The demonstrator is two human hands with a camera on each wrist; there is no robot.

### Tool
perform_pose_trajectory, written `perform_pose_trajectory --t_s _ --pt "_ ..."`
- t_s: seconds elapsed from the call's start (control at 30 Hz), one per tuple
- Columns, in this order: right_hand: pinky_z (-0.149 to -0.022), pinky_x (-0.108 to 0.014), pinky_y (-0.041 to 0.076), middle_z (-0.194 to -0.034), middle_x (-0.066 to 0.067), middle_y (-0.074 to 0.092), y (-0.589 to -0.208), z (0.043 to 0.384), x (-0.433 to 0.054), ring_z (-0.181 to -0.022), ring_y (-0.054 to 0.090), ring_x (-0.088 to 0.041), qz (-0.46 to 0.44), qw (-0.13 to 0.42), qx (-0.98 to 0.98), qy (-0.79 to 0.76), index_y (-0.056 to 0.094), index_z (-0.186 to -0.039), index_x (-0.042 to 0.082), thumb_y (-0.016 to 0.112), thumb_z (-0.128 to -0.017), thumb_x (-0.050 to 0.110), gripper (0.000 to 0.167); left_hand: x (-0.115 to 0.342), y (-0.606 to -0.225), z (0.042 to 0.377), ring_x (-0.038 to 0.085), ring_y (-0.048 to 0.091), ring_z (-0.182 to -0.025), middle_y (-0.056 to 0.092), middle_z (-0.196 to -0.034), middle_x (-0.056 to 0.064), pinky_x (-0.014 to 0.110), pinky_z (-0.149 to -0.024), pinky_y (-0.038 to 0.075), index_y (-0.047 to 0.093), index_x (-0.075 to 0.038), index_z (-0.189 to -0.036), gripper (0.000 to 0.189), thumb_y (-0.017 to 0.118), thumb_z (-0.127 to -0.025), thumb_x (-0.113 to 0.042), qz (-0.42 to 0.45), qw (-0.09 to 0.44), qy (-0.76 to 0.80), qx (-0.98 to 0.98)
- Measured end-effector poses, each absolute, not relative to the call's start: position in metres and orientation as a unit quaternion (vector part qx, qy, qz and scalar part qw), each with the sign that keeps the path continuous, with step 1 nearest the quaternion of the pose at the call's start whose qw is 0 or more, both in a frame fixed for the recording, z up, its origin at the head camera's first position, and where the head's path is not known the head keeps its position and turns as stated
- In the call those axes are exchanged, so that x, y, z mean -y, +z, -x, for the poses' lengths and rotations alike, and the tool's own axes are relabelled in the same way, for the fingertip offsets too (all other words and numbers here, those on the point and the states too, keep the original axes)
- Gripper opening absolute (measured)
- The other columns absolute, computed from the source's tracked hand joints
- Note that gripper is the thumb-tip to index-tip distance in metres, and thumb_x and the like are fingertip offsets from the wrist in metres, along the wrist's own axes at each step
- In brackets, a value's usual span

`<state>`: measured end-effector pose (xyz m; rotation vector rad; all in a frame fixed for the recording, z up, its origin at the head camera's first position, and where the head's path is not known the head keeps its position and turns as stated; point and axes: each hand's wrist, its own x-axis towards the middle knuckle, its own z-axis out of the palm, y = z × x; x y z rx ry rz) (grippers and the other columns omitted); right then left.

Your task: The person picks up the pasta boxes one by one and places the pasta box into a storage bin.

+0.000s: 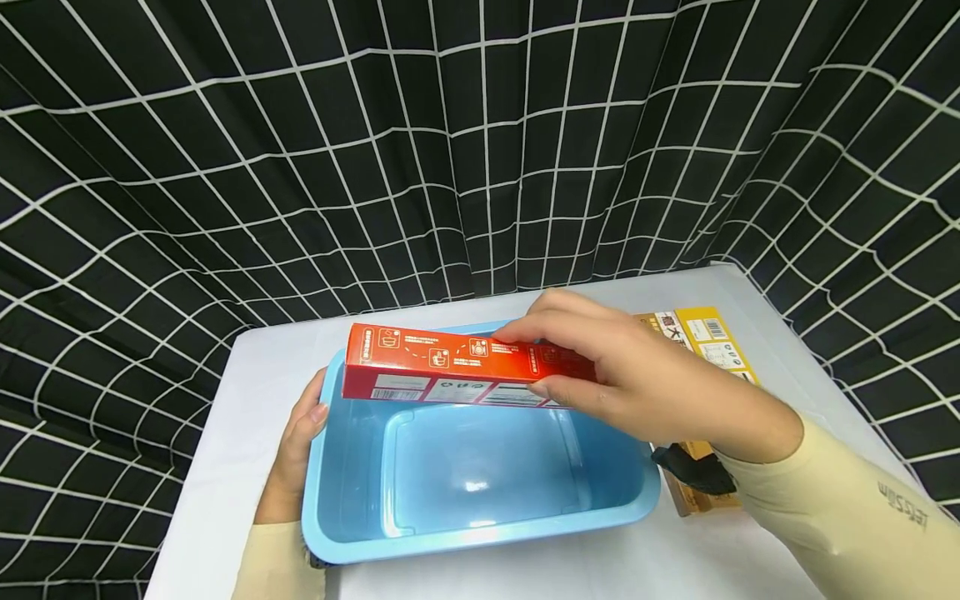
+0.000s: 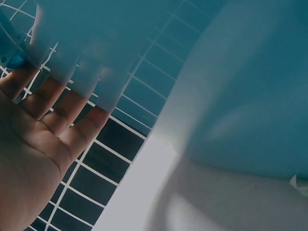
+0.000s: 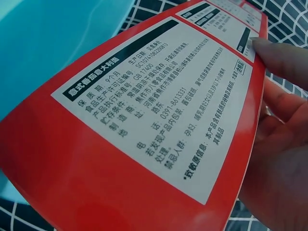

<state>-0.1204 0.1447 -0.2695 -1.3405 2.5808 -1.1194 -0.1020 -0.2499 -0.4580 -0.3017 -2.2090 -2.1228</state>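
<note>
My right hand (image 1: 600, 358) grips a red pasta box (image 1: 427, 354) near its right end, thumb on the near side and fingers over the top. The long box lies level across the far part of a blue plastic basin (image 1: 480, 533), above its floor. In the right wrist view the red box (image 3: 29, 149) shows a white label with printed Chinese text, the thumb on its edge. At the basin's left end my left hand (image 1: 300, 442) holds the rim. The left wrist view shows this hand's fingers (image 2: 67, 110) extended against the translucent blue wall (image 2: 250, 96).
A yellow-and-brown printed box (image 1: 716, 342) lies on the table right of the basin, partly hidden by the right forearm. A white cloth (image 1: 247, 392) covers the table. Black curtains (image 1: 420, 167) with white grid lines hang behind and at both sides.
</note>
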Motion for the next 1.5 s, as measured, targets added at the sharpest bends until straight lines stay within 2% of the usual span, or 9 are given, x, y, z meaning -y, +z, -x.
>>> perform_pose_trajectory --t_s 0.23,0.43,0.53,0.77,0.87,1.0,1.13,1.33,1.5 --pt "-0.096 -0.039 0.058 -0.131 0.01 0.062 -0.275 0.126 -0.131 -0.122 0.057 -0.013 0.436 0.046 -0.815 -0.378 0.067 -0.146 0.018 0.077 -0.1 0.002 0.05 0.253 -0.462 0.1 0.034 0.041 -0.145 0.052 -0.156 0.012 0.038 -0.107 0.049 0.045 -0.019 -0.166 0.063 0.041 -0.104 -0.031 0.09 0.032 -0.684 0.723" --pt "-0.094 -0.036 0.059 -0.128 0.008 0.061 -0.284 0.126 -0.118 -0.12 0.059 -0.014 0.439 0.077 -0.806 -0.39 0.066 -0.146 0.017 0.078 -0.101 0.004 0.049 0.253 -0.465 0.099 0.031 0.042 -0.144 0.056 -0.153 0.007 0.035 -0.108 0.047 0.044 -0.02 -0.167 0.066 0.044 -0.101 -0.025 0.084 0.039 -0.689 0.719" --pt "-0.092 -0.034 0.059 -0.127 0.007 0.062 -0.288 0.125 -0.112 -0.118 0.06 -0.014 0.441 0.093 -0.802 -0.392 0.066 -0.146 0.017 0.078 -0.101 0.004 0.049 0.253 -0.466 0.099 0.031 0.045 -0.14 0.059 -0.147 0.007 0.036 -0.107 0.049 0.047 -0.021 -0.164 0.064 0.047 -0.1 -0.021 0.086 0.035 -0.697 0.711" --pt "-0.089 -0.032 0.06 -0.127 0.007 0.062 -0.294 0.126 -0.102 -0.115 0.061 -0.013 0.449 0.101 -0.797 -0.391 0.068 -0.145 0.017 0.077 -0.101 0.004 0.047 0.258 -0.471 0.098 0.02 0.056 -0.125 0.069 -0.127 -0.002 0.031 -0.105 0.049 0.062 -0.031 -0.144 0.042 0.038 -0.111 -0.023 0.107 0.042 -0.701 0.704" --pt "-0.09 -0.032 0.059 -0.128 0.007 0.062 -0.296 0.128 -0.098 -0.116 0.061 -0.013 0.448 0.106 -0.799 -0.387 0.068 -0.145 0.018 0.077 -0.101 0.006 0.046 0.259 -0.472 0.098 0.019 0.056 -0.127 0.068 -0.128 -0.004 0.029 -0.106 0.048 0.062 -0.035 -0.145 0.043 0.037 -0.111 -0.024 0.103 0.043 -0.7 0.706" --pt "-0.091 -0.032 0.058 -0.127 0.008 0.063 -0.3 0.131 -0.093 -0.116 0.06 -0.012 0.447 0.116 -0.804 -0.375 0.068 -0.144 0.018 0.079 -0.1 0.006 0.046 0.257 -0.472 0.101 0.024 0.056 -0.13 0.067 -0.132 0.002 0.036 -0.106 0.051 0.059 -0.024 -0.151 0.046 0.04 -0.11 -0.02 0.103 0.042 -0.713 0.692" --pt "-0.087 -0.032 0.058 -0.124 0.009 0.063 -0.304 0.134 -0.09 -0.113 0.059 -0.011 0.45 0.122 -0.807 -0.362 0.07 -0.142 0.018 0.079 -0.1 0.005 0.045 0.256 -0.471 0.105 0.03 0.056 -0.132 0.063 -0.137 0.011 0.042 -0.102 0.055 0.052 -0.011 -0.155 0.053 0.047 -0.103 -0.015 0.111 0.041 -0.724 0.68" --pt "-0.085 -0.031 0.056 -0.118 0.01 0.061 -0.31 0.135 -0.085 -0.104 0.06 -0.009 0.457 0.136 -0.816 -0.326 0.071 -0.138 0.016 0.08 -0.1 0.007 0.041 0.257 -0.474 0.109 0.035 0.054 -0.138 0.055 -0.15 0.019 0.043 -0.101 0.056 0.046 -0.008 -0.162 0.065 0.048 -0.097 -0.013 0.135 0.04 -0.706 0.694" --pt "-0.087 -0.031 0.056 -0.116 0.009 0.062 -0.314 0.136 -0.08 -0.104 0.06 -0.009 0.458 0.145 -0.821 -0.308 0.072 -0.137 0.015 0.08 -0.099 0.006 0.04 0.258 -0.473 0.11 0.036 0.056 -0.137 0.055 -0.151 0.02 0.045 -0.1 0.057 0.046 -0.007 -0.162 0.07 0.048 -0.093 -0.008 0.138 0.036 -0.705 0.695"
